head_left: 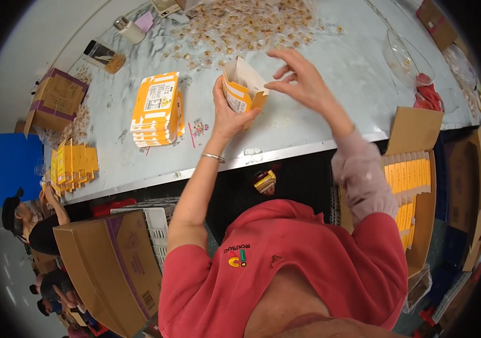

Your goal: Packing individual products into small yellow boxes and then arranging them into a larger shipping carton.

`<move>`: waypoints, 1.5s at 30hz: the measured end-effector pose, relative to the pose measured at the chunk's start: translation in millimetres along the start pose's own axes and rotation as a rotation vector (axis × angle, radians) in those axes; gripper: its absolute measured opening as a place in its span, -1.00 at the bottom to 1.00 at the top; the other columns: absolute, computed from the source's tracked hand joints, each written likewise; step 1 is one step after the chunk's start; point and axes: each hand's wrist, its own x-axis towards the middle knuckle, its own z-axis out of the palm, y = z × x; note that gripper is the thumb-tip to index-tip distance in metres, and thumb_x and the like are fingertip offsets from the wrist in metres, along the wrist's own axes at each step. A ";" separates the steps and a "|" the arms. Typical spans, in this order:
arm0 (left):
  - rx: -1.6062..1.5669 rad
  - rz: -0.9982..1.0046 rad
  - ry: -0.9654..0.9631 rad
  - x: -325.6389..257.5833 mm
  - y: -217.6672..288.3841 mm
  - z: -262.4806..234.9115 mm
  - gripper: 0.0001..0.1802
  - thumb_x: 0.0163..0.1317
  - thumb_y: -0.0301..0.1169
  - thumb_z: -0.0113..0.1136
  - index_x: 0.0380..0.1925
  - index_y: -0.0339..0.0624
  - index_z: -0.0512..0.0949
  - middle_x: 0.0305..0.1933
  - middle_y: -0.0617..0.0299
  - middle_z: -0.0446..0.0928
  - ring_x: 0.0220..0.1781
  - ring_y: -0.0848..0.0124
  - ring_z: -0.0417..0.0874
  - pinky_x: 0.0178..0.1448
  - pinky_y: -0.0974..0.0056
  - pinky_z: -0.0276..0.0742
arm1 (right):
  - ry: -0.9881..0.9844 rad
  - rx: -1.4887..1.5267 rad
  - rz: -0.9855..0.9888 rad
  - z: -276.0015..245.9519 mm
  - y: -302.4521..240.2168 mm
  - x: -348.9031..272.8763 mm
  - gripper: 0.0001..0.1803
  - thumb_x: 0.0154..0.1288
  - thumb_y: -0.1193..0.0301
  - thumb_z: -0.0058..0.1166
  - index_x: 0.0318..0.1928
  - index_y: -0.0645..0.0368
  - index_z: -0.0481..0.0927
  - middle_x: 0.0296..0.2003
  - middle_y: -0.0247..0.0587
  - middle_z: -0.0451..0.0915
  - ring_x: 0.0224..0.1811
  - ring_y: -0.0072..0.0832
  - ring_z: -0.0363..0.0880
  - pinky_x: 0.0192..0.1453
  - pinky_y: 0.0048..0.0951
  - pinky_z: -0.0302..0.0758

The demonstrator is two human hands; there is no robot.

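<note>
My left hand (pixel 226 110) grips a small yellow and white carton (pixel 241 85) from below, its top flaps standing open. My right hand (pixel 299 79) hovers just to the right of the carton's open mouth, fingers spread and thumb close to the flap edge; it holds nothing that I can make out. Beyond the carton lies a wide scatter of small wrapped sweets (pixel 240 25) on the pale worktable (pixel 331 121). A stack of flat yellow cartons (pixel 157 110) lies to the left of my left hand.
Upright yellow cartons (pixel 73 166) stand at the table's left edge near a brown box (pixel 57 101). A clear bowl (pixel 407 56) and red cloth (pixel 427 97) sit at right. An open box of yellow cartons (pixel 412 188) stands at lower right, a large cardboard box (pixel 111 267) and seated people (pixel 32 222) at lower left.
</note>
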 end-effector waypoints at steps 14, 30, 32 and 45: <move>-0.117 0.098 0.050 -7.0 44.3 -10.9 -0.49 0.34 -0.25 -0.01 0.22 -0.16 0.15 -0.03 0.16 0.44 -0.07 0.43 0.46 0.02 0.38 0.41 | 0.311 0.513 0.007 67.4 14.9 -26.3 -0.56 0.35 0.48 -0.05 0.20 0.26 0.23 -0.04 -0.15 0.45 -0.06 -0.60 0.47 0.02 -0.61 0.41; -0.224 -0.098 -0.080 -61.2 11.2 4.3 -0.42 0.16 -0.38 0.21 0.11 -0.22 0.16 -0.04 0.13 0.42 0.06 0.40 0.41 0.15 0.32 0.34 | 0.443 1.053 0.210 84.9 42.8 -50.3 -0.73 0.18 0.55 -0.09 -0.07 0.20 0.32 -0.19 -0.26 0.47 -0.14 -0.57 0.43 0.01 -0.56 0.37; -0.275 -0.152 -0.113 -71.4 -0.1 -0.4 -0.43 0.17 -0.36 0.22 0.11 -0.23 0.18 -0.01 0.14 0.41 0.07 0.40 0.41 0.15 0.32 0.35 | 0.335 1.067 0.274 86.6 44.5 -60.0 -0.72 0.27 0.47 -0.14 -0.01 0.21 0.35 -0.11 -0.25 0.46 -0.02 -0.53 0.42 0.11 -0.52 0.34; -0.044 -0.056 0.096 -59.7 37.3 -1.9 -0.59 0.21 -0.15 0.16 -0.08 -0.21 0.39 -0.20 0.26 0.48 -0.13 0.49 0.44 -0.07 0.38 0.40 | 0.259 1.167 0.281 97.6 7.2 -69.4 -0.36 0.44 -0.05 -0.47 0.26 0.18 0.18 0.22 -0.21 0.27 0.30 -0.44 0.17 0.37 -0.33 0.08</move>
